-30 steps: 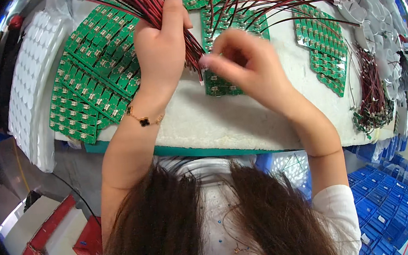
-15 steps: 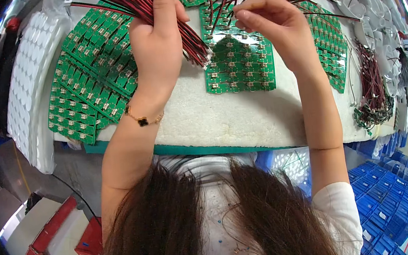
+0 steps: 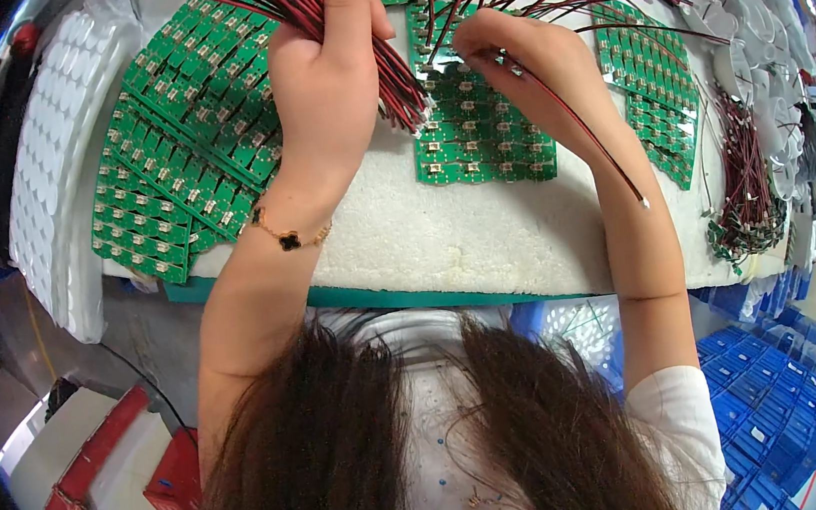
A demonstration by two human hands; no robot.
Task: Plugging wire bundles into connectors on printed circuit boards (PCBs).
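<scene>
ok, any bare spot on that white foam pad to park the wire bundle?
Yes: the near strip of the white foam pad, between the left wrist and right forearm, below the middle green board panel. Elsewhere it is crowded: stacked green boards on the left, more boards and a wire bunch on the right. The left hand grips the wire bundle; the right hand pinches one wire.

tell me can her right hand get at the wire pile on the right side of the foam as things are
Probably, but not freely: the right hand already pinches a red and black wire. The wire pile lies uncovered on the foam, with nothing between it and that hand.
</scene>
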